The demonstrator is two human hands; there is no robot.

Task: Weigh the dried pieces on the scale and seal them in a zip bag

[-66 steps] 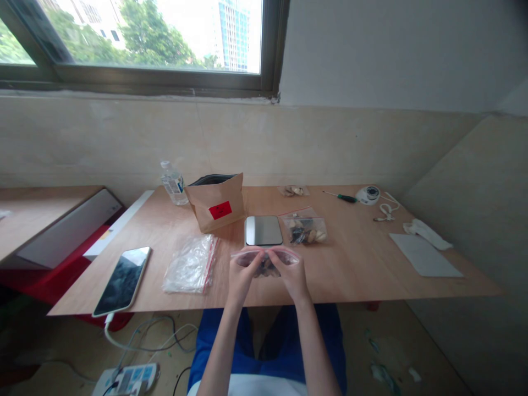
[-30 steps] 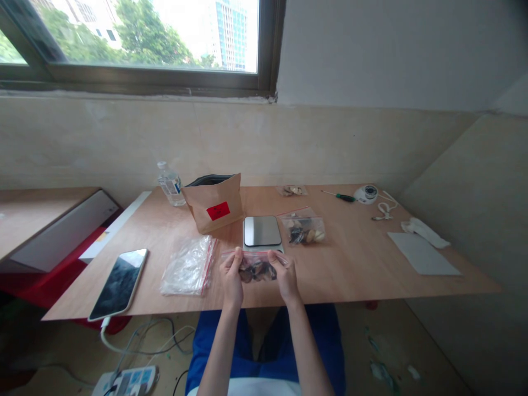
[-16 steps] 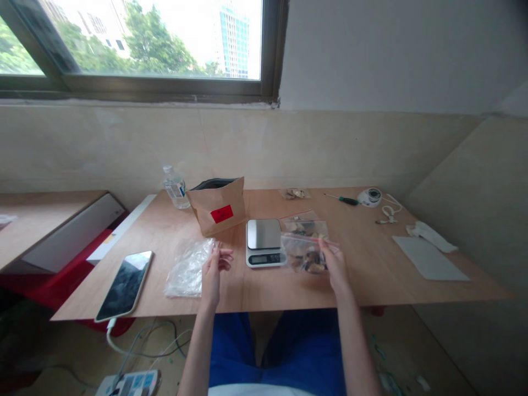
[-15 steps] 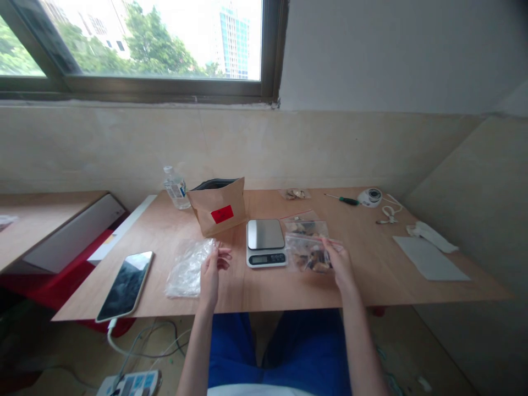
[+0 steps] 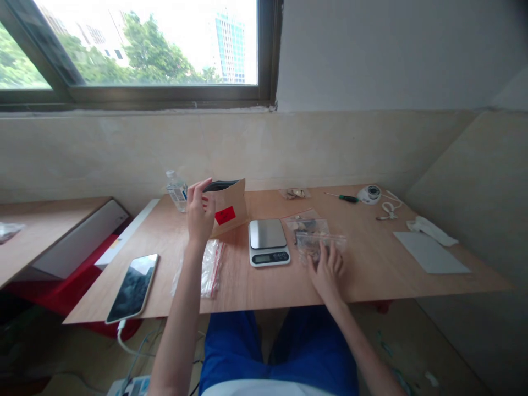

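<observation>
My left hand [image 5: 199, 212] is raised with its fingers apart, just in front of the open top of a brown paper bag [image 5: 231, 206] with a red label; it holds nothing. My right hand [image 5: 327, 268] lies flat with spread fingers on a clear zip bag of brown and pale pieces [image 5: 320, 242] on the table, right of a small digital scale [image 5: 268, 241]. A second filled zip bag [image 5: 307, 223] lies just behind the first. A stack of empty zip bags [image 5: 211, 262] rests under my left forearm.
A phone [image 5: 132, 279] on a cable lies at the front left of the wooden table [image 5: 371, 275]. A water bottle [image 5: 176, 190] stands behind the paper bag. At the far right are a screwdriver [image 5: 340, 197], a white round device [image 5: 368, 193] and a grey sheet [image 5: 431, 253].
Both hands held the filled zip bag; then my right hand carried it right of the scale and laid it down. My left hand rose from the empty bags to the paper bag.
</observation>
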